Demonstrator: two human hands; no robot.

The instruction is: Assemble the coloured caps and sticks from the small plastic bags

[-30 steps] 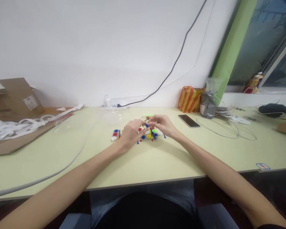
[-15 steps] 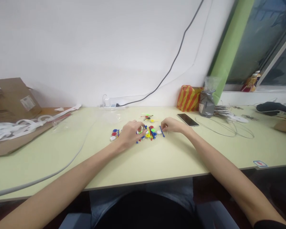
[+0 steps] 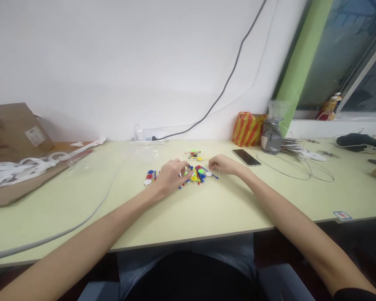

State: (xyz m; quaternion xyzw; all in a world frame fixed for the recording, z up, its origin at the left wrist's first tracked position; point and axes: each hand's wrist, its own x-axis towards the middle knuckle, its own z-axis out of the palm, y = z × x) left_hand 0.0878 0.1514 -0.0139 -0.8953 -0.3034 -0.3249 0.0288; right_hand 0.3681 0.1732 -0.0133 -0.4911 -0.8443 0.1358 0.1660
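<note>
My left hand (image 3: 172,176) rests over the left side of a small pile of coloured plastic parts (image 3: 194,178), thumb and forefinger curled inward. What lies between those fingers is hidden or too small to make out. To the right of the pile, my right hand (image 3: 221,164) is closed, its fingertips at a thin blue stick (image 3: 214,176) that slants down to the right. Beside that stick is a white disc (image 3: 208,174). Red and white discs (image 3: 148,179) lie just left of my left hand. More small sticks and discs (image 3: 194,155) sit behind the pile.
A phone (image 3: 246,157) lies right of my right hand. Behind it stand a striped bag (image 3: 248,128) and a grey packet (image 3: 271,138). Loose wire (image 3: 300,175) spreads to the right. Cardboard (image 3: 21,129), white strips (image 3: 21,167) and a grey cable (image 3: 81,221) are at the left.
My right hand has shifted slightly left. The blue stick has turned from nearly upright in the picture to a slant. My left hand stays almost in place.
</note>
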